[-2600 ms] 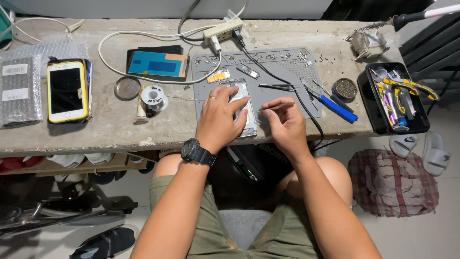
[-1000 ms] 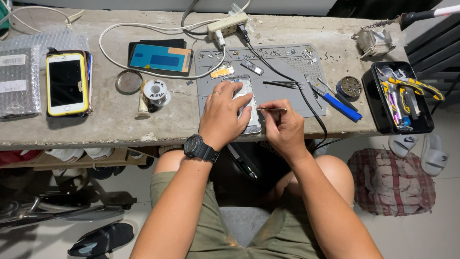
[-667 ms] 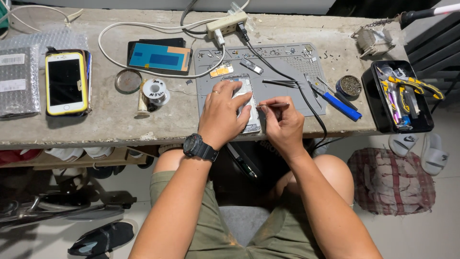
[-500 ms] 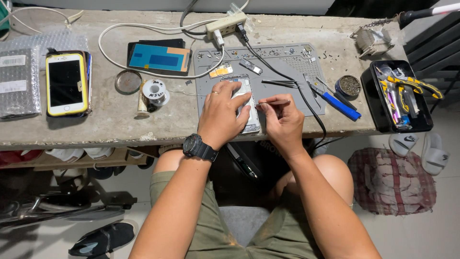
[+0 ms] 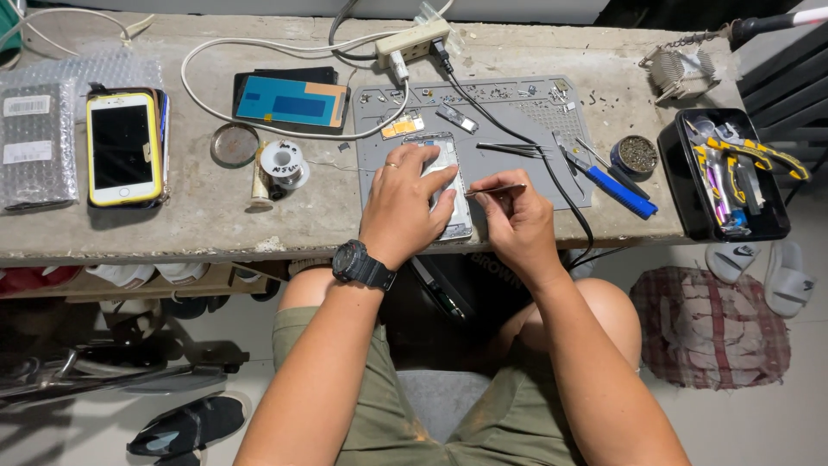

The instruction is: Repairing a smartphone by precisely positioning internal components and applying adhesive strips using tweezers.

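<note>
- I see the left hand (image 5: 404, 207) lying palm down over an opened phone frame (image 5: 450, 185), fingers spread and pressing on it, not curled around anything; a black wristwatch (image 5: 362, 265) sits on that wrist.
- The phone frame lies flat on the grey work mat (image 5: 552, 129), directly under the left fingers and just left of the right hand; its upper end shows beyond the left fingertips.
- The right hand (image 5: 517, 226) is closed in a pinch on thin metal tweezers (image 5: 496, 189), whose tips point left and meet the frame's right edge beside the left index finger.
- Beyond the right hand, further up the mat, a second pair of tweezers (image 5: 509, 149) rests flat; a black cable (image 5: 517, 138) crosses the mat past it.
- To the right of the right hand lie a blue-handled tool (image 5: 621, 192) and a small round tin (image 5: 636, 155); further right stands a black tray (image 5: 686, 185) of pliers and tools.
- To the left of the left hand stand a solder spool (image 5: 283, 162) and a round dish (image 5: 234, 144); well beyond them lies a yellow-cased phone (image 5: 123, 148).
- Above the left hand and to its left, a blue-faced display panel (image 5: 289, 100) lies flat; a white power strip (image 5: 412, 41) sits at the bench's far edge.
</note>
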